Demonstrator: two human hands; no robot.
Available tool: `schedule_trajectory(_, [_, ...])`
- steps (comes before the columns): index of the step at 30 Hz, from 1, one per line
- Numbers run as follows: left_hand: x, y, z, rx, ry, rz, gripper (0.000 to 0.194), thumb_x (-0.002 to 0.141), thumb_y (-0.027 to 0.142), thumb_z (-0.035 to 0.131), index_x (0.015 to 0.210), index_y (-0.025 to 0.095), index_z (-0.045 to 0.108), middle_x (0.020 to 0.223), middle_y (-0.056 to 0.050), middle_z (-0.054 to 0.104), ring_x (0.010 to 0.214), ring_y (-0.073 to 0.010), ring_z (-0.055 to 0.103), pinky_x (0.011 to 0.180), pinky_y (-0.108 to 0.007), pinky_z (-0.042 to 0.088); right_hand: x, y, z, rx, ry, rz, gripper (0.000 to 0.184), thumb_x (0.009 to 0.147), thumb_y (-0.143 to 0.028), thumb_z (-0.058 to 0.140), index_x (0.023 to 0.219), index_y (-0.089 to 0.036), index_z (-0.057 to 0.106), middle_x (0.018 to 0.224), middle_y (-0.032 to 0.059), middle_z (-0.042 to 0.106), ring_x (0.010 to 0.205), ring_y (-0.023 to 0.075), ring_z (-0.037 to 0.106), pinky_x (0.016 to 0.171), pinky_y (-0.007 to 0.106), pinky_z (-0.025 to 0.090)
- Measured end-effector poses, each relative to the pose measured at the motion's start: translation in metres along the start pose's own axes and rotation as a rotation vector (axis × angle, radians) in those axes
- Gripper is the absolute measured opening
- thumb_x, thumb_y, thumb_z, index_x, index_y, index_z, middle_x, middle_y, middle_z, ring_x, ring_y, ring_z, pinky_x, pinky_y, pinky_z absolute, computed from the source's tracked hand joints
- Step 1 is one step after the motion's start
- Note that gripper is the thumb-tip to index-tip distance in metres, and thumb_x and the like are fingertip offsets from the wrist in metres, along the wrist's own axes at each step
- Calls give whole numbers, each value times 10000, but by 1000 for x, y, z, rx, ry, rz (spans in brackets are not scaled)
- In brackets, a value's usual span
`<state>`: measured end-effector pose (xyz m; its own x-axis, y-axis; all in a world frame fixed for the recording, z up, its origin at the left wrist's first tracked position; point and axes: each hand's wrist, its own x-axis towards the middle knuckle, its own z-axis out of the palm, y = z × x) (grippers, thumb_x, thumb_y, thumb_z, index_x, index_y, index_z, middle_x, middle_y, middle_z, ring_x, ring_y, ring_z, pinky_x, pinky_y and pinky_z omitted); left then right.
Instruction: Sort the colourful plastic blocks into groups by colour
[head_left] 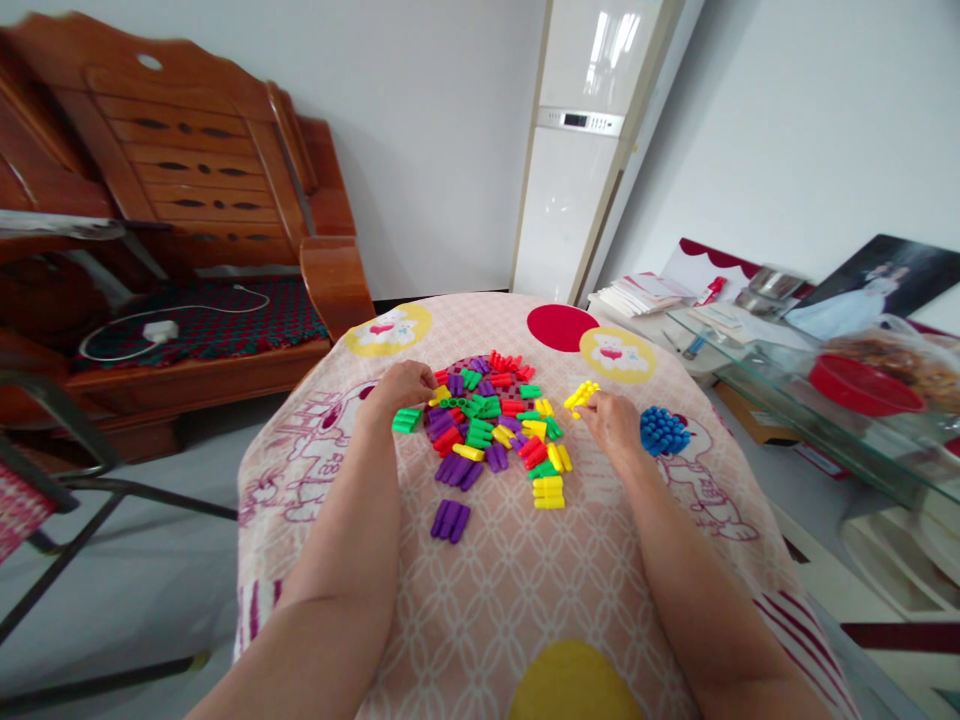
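My left hand (406, 386) reaches to the left edge of a spread of small coloured plastic tubes, its fingers closed at a yellow tube piece (440, 396). On the other side, my right hand (611, 425) pinches at a bunch of yellow tubes (581, 398); its fingertips partly hide what they grip. Between the hands lie green tubes (480, 432), red tubes (533, 453) and purple tubes (457, 470), many joined in short rows. A purple row (451, 521) sits nearer to me. Right of my right wrist is a cluster of blue tubes (664, 430).
A patterned cloth covers the round table (510, 600). A wooden bench (187, 200) with a white cable stands at the left, and a metal-framed chair (90, 480) nearer. At the right, a glass shelf (810, 420) bears a red bowl (866, 385) and papers.
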<state>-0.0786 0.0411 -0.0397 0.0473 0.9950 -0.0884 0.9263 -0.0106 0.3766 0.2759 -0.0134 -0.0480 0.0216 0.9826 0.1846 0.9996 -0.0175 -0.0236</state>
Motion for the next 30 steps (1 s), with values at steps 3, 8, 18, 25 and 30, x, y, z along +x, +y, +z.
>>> schedule_trajectory(3, [0,2,-1,34,3,0,240,717,164,656,927,179,772,818,-30,775,778,-177,710,659,-203,503,1,2,6,-4,12,2,319,944,-398,548,1031,-169,752,989,135,763,928,261,697,697,288,421])
schedule_trajectory(8, [-1,4,-2,42,-3,-2,266,711,154,650,944,167,776,819,-35,775,762,-177,704,663,-208,499,-1,-2,3,20,54,-5,321,956,-405,531,1038,-164,727,974,135,758,891,239,689,673,275,388])
schedule_trajectory(18, [-1,2,-1,4,-4,-7,250,710,152,657,930,164,773,781,-30,771,751,-180,709,655,-211,505,-26,-25,-44,131,-387,-439,245,812,-389,690,761,-155,742,783,67,736,685,154,607,569,258,288])
schedule_trajectory(25, [0,1,0,-39,8,-10,228,705,148,666,906,172,772,761,-21,768,739,-174,710,666,-208,513,-28,-27,-42,146,-346,-434,288,793,-261,687,1059,-154,713,989,94,743,861,194,653,674,249,375])
schedule_trajectory(30, [1,-1,1,-48,12,-2,207,693,141,675,871,179,772,756,-19,767,723,-170,706,643,-203,507,-16,4,-44,77,-143,-194,336,813,-230,650,1137,-143,665,1042,117,739,953,236,671,751,270,426])
